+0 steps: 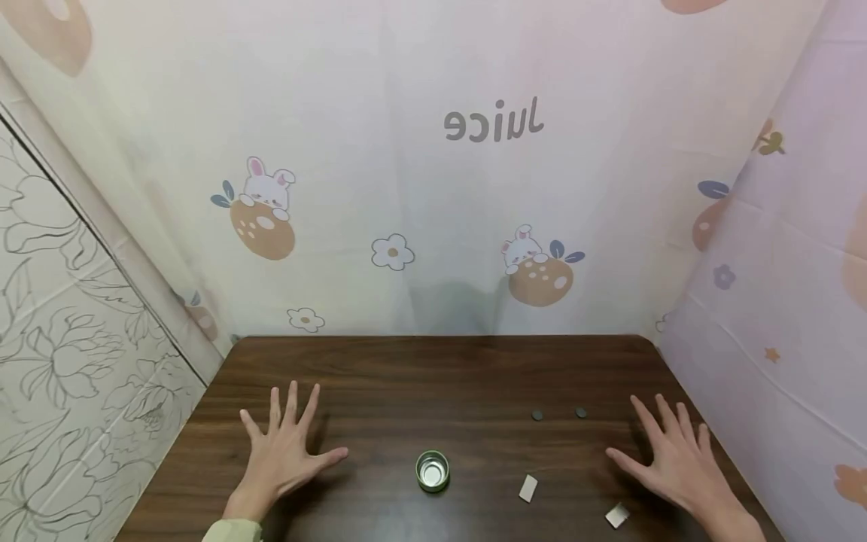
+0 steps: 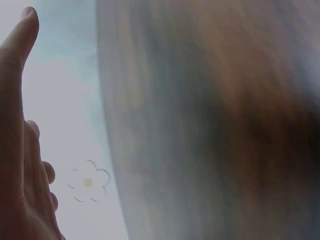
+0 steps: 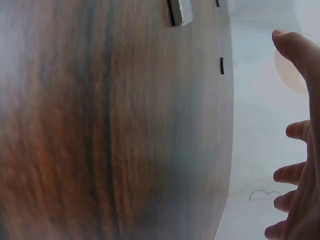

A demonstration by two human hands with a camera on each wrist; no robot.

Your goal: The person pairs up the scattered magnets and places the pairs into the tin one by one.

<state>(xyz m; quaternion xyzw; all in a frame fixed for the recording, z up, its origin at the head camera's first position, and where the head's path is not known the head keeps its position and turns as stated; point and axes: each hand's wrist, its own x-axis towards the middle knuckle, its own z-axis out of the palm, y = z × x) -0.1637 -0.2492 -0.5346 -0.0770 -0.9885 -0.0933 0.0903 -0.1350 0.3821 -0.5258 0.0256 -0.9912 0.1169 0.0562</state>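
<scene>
My left hand (image 1: 281, 452) is spread over the left part of the dark wood table (image 1: 379, 376), holding nothing. On the other side my right hand (image 1: 677, 463) is spread too, its fingers pointing toward the back. Between them stands a small round green-rimmed tin (image 1: 432, 471), open at the top with a shiny inside. Right of the tin lies a small pale rectangular block (image 1: 528, 488). A second pale block (image 1: 617, 516) is closer to the front, near my right hand. Two small dark discs (image 1: 537, 415) lie farther back. In the right wrist view, one block (image 3: 181, 12) shows at the top.
A pale curtain (image 1: 339, 150) printed with rabbits and flowers hangs behind the table's back edge. More printed cloth (image 1: 779, 301) hangs along the right side. A white panel with line-drawn flowers (image 1: 68, 361) stands at the left.
</scene>
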